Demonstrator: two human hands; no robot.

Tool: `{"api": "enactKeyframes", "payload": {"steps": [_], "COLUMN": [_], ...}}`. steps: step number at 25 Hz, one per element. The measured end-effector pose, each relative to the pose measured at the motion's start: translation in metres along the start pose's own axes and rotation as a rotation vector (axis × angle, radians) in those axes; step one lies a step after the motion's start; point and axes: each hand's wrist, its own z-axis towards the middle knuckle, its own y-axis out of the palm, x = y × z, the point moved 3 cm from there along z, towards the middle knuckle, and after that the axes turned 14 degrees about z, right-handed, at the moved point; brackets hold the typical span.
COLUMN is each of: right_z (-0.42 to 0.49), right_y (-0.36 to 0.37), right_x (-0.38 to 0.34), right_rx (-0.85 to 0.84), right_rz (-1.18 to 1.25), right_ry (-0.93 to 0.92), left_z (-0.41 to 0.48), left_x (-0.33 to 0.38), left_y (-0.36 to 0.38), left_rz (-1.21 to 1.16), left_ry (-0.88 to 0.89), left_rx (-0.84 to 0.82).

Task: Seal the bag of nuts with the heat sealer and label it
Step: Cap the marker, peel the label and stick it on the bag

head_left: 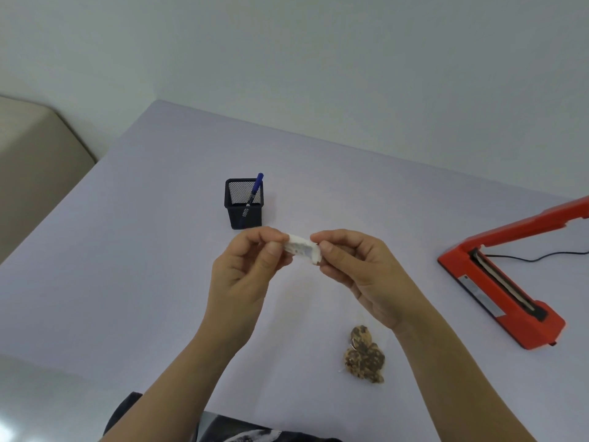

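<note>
Both hands are raised over the middle of the pale lilac table, pinching a small white label strip between them. The left hand grips the strip's left end between thumb and forefinger, the other fingers curled in; the right hand grips its right end in the same way. The strip is crumpled and sits slightly tilted, clear of the tabletop (whether anything is written on it cannot be made out).

The clear bag of nuts lies flat on the table, near the front edge, below the right wrist and touched by neither hand. To the right, well apart from the bag, the red heat sealer stands with its arm lifted, a black cable trailing from behind it. Beyond the hands, a black mesh pen holder holds one blue pen, leaning to the right.
</note>
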Motion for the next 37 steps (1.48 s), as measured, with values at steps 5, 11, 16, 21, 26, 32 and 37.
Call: {"api": "enactKeyframes", "payload": {"steps": [5,11,16,21,26,32,37], "right_z": [0.013,0.089,0.16,0.186,0.149,0.032,-0.031], "right_y": [-0.012,-0.025,-0.015,-0.008,-0.035,-0.144,-0.215], "right_x": [0.007,0.091,0.157,0.18,0.153,0.108,0.106], "right_rx": [0.09,0.05,-0.103,-0.088,0.125,0.536,0.639], "right_rz": [-0.301,-0.849,-1.148,-1.256,-1.002,-0.831,-0.79], "right_ry": [-0.098,-0.081,-0.08,-0.174,-0.257,-0.424,-0.273], "left_z": [0.005,-0.011,-0.024,-0.028,-0.015,0.0,0.0], "left_x": [-0.027,-0.064,-0.087,-0.1,-0.115,-0.142,-0.169], "left_y": [-0.021,-0.061,-0.095,-0.114,-0.089,-0.003,0.065], "left_rz": [-0.293,-0.125,-0.043,-0.012,0.027,0.147,0.242], "left_ry": [-0.498,-0.685,-0.762,-0.767,-0.759,-0.746,-0.761], "left_rx": [0.216,0.367,0.472,0.524,0.404,0.069,-0.141]}}
